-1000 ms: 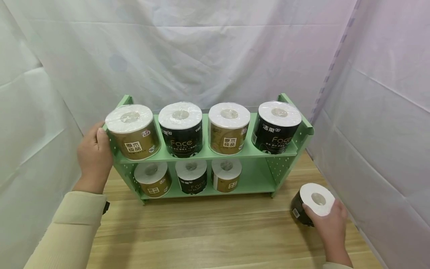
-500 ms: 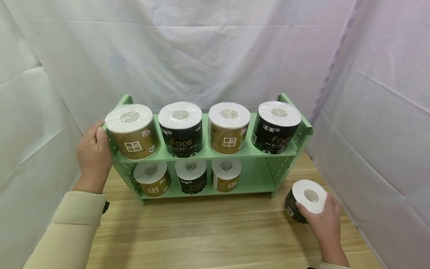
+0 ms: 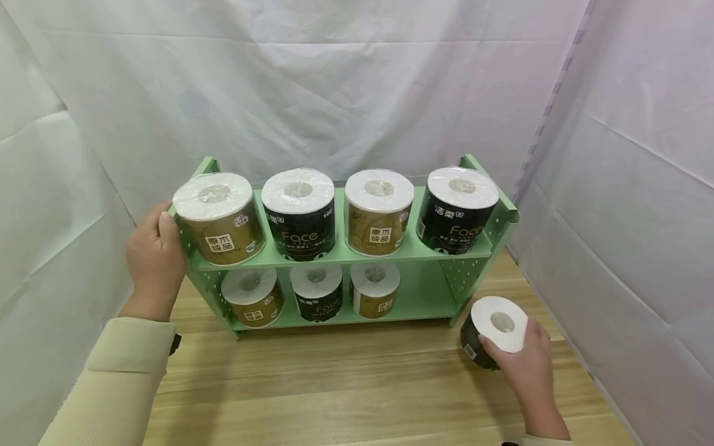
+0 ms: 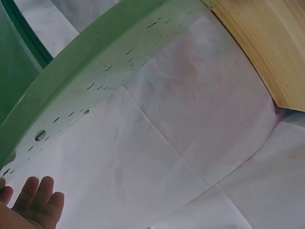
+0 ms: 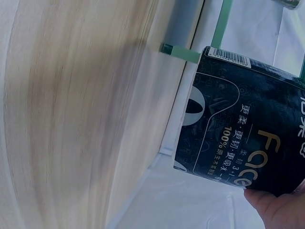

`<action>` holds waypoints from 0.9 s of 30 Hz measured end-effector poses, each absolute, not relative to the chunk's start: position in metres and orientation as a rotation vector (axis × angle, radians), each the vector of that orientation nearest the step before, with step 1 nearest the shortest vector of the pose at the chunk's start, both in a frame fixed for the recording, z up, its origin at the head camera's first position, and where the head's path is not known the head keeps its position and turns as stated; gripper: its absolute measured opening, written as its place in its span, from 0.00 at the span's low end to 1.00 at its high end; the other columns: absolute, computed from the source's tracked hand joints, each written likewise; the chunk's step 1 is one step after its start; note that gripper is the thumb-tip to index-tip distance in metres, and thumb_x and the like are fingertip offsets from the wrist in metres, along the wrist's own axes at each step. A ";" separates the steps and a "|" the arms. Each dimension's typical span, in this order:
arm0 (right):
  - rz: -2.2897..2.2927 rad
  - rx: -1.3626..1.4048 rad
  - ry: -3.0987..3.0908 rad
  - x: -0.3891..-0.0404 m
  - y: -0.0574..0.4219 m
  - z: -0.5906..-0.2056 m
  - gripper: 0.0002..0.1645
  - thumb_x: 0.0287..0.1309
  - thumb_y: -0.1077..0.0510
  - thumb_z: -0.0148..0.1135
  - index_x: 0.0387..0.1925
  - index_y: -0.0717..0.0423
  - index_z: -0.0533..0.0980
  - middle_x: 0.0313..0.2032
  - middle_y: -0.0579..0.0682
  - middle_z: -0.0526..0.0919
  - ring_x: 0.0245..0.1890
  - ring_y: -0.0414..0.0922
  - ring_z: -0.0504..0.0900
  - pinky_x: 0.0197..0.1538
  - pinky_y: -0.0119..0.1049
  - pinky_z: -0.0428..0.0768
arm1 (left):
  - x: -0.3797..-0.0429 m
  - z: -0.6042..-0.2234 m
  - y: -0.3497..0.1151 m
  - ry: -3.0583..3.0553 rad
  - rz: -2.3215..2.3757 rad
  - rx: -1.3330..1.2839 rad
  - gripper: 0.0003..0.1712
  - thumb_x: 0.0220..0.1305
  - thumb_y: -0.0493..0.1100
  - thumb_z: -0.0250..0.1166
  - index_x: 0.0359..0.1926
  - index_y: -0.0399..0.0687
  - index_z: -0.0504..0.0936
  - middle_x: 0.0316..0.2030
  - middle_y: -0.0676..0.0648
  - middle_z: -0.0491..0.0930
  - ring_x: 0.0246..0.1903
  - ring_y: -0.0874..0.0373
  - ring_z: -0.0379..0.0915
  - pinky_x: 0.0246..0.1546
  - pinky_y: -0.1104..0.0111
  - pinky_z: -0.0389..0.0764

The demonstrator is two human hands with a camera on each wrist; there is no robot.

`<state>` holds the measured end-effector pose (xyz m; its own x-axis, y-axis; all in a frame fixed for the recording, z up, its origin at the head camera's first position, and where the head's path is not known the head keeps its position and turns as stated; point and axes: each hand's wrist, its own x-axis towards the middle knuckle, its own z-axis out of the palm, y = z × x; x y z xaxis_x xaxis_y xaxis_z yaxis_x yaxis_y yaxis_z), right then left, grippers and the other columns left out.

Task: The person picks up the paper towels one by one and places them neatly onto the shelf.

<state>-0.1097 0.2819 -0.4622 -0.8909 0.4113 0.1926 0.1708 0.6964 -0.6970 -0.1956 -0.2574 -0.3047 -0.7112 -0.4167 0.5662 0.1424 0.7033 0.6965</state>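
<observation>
At the right, my right hand grips a black-wrapped toilet paper roll with a white top, held upright and slightly tilted just beside the shelf's right foot. The right wrist view shows the roll's printed black wrapper and the thumb against its lower edge. My left hand rests at the upper left side of the green two-tier shelf. In the left wrist view, the left hand's fingers are loosely extended beside the perforated side panel; the exact contact is unclear.
Several gold and black toilet rolls stand alternating on the upper tier. The lower tier bears two gold rolls and one black roll, left of a bare stretch of green board. White cloth surrounds the wooden tabletop.
My right hand has moved left and slightly away from me with the black roll, nearer the shelf's right foot. The left hand stays at the shelf's side.
</observation>
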 end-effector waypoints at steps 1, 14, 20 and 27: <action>1.008 -0.453 -2.579 -0.110 0.280 -0.462 0.59 0.39 0.48 0.78 0.67 0.68 0.56 0.64 0.74 0.56 0.60 0.70 0.61 0.56 0.69 0.64 | -0.195 -0.304 -0.257 -2.165 -0.966 0.204 0.26 0.71 0.48 0.40 0.58 0.42 0.78 0.54 0.36 0.78 0.51 0.39 0.73 0.53 0.43 0.69; 1.028 -0.347 -2.568 -0.110 0.259 -0.462 0.56 0.37 0.50 0.78 0.65 0.67 0.59 0.61 0.72 0.60 0.59 0.67 0.63 0.55 0.67 0.66 | -0.196 -0.305 -0.257 -2.162 -0.969 0.209 0.27 0.71 0.48 0.40 0.58 0.43 0.78 0.54 0.37 0.78 0.51 0.40 0.73 0.54 0.44 0.69; 1.039 -0.317 -2.564 -0.110 0.251 -0.460 0.57 0.37 0.51 0.78 0.65 0.68 0.59 0.61 0.72 0.60 0.60 0.67 0.63 0.57 0.67 0.65 | -0.196 -0.306 -0.258 -2.161 -0.964 0.200 0.27 0.71 0.49 0.40 0.58 0.41 0.77 0.53 0.36 0.78 0.50 0.40 0.73 0.53 0.43 0.69; 1.055 -0.297 -2.583 -0.111 0.240 -0.456 0.57 0.38 0.51 0.77 0.66 0.68 0.58 0.61 0.72 0.60 0.59 0.67 0.64 0.57 0.67 0.66 | -0.196 -0.306 -0.257 -2.168 -0.965 0.205 0.27 0.71 0.48 0.39 0.59 0.42 0.77 0.53 0.36 0.78 0.48 0.41 0.72 0.51 0.44 0.69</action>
<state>-0.1111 0.2403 -0.4558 -0.9224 0.3133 0.2258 0.0657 0.7035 -0.7077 -0.1956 -0.2573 -0.3056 -0.7123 -0.4144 0.5666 0.1437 0.7040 0.6955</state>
